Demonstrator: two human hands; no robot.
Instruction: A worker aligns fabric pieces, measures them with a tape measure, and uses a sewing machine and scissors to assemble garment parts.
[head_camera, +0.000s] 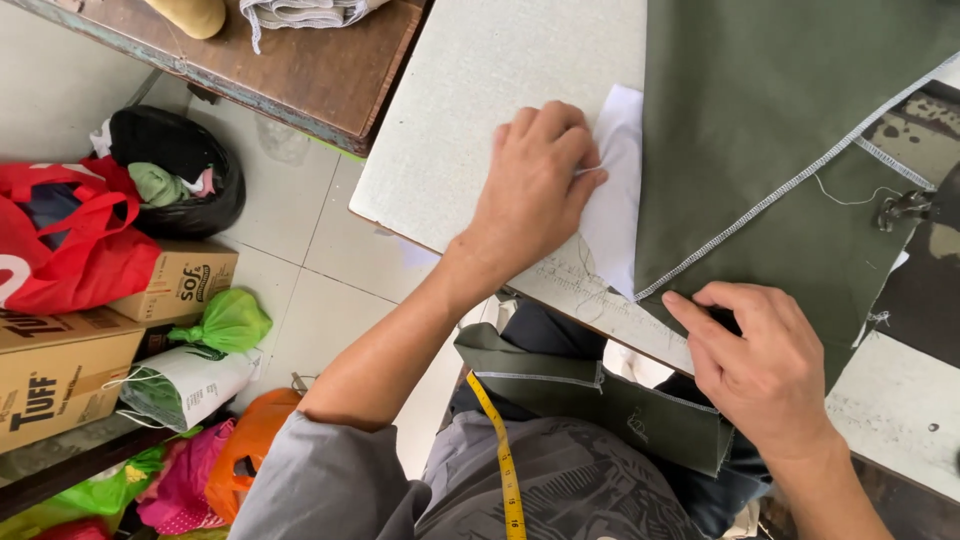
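On the near edge of the pale worktable (480, 90), a large piece of olive-green fabric (770, 120) lies spread flat, its white-stitched edge running slantwise toward the table's front edge. A white fabric piece (612, 215) sticks out from under the green cloth's left side, lying flat on the surface. The left hand (535, 185) rests knuckles-up on this white piece, fingers curled together and pressing it against the table; whether anything is pinched beneath them cannot be told. The right hand (765, 375) lies at the table's front edge with its fingers bent down onto the lower corner of the green fabric, holding it flat rather than clasping it. Another green fabric piece (600, 395) with pale stitching lies across the person's lap below the table edge, beside a yellow measuring tape (505, 470) hanging down the chest. Left of the table, on the tiled floor, sit a red bag (70, 240), cardboard boxes (60, 370) and a black bag (190, 170) of scraps.
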